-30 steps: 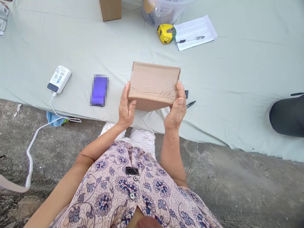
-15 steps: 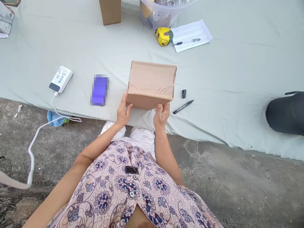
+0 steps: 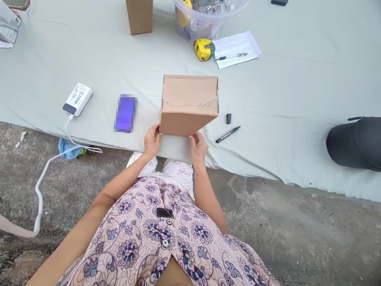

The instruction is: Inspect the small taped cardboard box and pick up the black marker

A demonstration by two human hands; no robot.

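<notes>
Pixelation is masking a purple object (image 3: 126,113). Top edge is cutting off a tub (image 3: 205,20) and a carton (image 3: 139,16); right edge is cropping a black cap (image 3: 355,143). A sheet's (image 3: 236,48) print is blurring, too small to read.

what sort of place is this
Probably a makeshift packing or measuring spot on the ground, possibly outdoors: a pale green cloth is spread over rough concrete, with a cardboard box, a yellow tape measure and a printed list on it.
</notes>
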